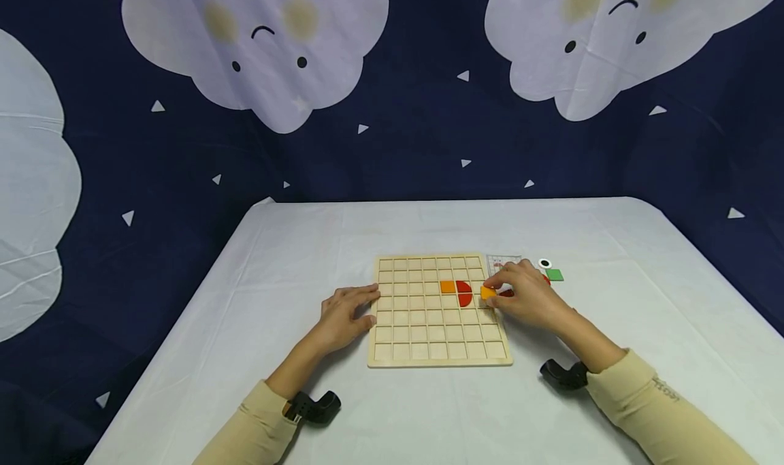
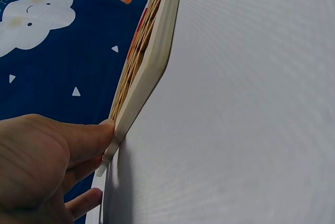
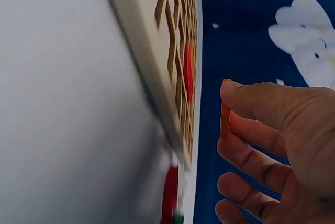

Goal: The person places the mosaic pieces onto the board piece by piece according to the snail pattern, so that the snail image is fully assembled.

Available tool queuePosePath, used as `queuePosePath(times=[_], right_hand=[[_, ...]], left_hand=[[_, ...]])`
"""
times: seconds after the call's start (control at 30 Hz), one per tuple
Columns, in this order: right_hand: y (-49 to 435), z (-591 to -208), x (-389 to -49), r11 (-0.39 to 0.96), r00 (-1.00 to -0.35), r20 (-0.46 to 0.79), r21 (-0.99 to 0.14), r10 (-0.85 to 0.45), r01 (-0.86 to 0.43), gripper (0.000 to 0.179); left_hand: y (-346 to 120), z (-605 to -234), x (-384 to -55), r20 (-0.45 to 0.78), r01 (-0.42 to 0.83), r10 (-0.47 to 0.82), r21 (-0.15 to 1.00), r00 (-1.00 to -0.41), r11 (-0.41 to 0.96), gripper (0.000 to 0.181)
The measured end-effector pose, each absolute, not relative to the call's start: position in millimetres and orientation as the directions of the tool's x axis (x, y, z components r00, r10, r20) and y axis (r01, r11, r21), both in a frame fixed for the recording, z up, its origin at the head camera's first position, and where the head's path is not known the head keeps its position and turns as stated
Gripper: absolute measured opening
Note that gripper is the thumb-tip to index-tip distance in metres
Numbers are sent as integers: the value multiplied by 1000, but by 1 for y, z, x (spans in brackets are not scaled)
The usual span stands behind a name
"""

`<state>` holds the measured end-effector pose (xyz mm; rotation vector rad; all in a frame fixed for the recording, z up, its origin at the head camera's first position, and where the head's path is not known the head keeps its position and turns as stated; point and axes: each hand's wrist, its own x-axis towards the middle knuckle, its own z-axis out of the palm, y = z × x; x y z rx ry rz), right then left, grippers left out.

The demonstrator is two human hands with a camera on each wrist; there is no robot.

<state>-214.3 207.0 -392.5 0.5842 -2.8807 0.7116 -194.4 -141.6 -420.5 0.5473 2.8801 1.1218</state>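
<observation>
In the head view my right hand [image 1: 523,293] pinches an orange square tile [image 1: 487,293] over the right edge of the wooden grid board [image 1: 429,364]. The right wrist view has this orange tile [image 3: 225,114] edge-on between thumb and fingers, above the board. My left hand [image 1: 344,318] touches the board's left edge; its fingers are fairly straight, as the left wrist view also has it. Within the grid lie another orange square tile [image 1: 448,286] and two red quarter-round tiles, the upper red tile [image 1: 463,286] and the lower red tile [image 1: 465,300].
Right of the board is a printed card [image 1: 503,261], partly behind my right hand. Beyond that hand lie a green tile [image 1: 554,274] and a white piece with a black centre [image 1: 544,264]. Red pieces show partly around the hand. A white cloth [image 1: 294,247] covers the table.
</observation>
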Motion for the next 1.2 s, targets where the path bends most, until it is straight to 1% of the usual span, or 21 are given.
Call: queuePosePath(times=[0.13, 0.17, 0.27, 0.4, 0.53, 0.8, 1.2], right_hand=[[189, -394, -217, 801, -914, 184, -440, -362, -406, 27], [185, -394, -218, 798, -912, 184, -441, -367, -410, 27], [174, -394, -221, 781, -892, 204, -433, -403, -451, 26], [163, -395, -224, 767, -872, 211, -415, -442, -489, 25], [156, -396, -227, 769, -864, 190, -394, -467, -503, 24], [152, -401, -228, 780, -861, 169, -369, -479, -506, 25], [151, -404, -229, 779, -851, 192, -343, -488, -525, 23]], left_hand=[[-141, -422, -194, 168, 354, 327, 652, -930, 671, 45], [-141, -422, -194, 191, 377, 335, 635, -922, 675, 43], [-141, -422, -193, 224, 404, 343, 633, -912, 660, 44], [-141, -421, -194, 172, 356, 329, 665, -928, 657, 46], [-141, -420, -195, 129, 327, 327, 660, -936, 677, 46], [-142, -420, -195, 131, 329, 326, 657, -936, 679, 46], [-141, -419, -194, 127, 322, 323, 663, -938, 676, 46]])
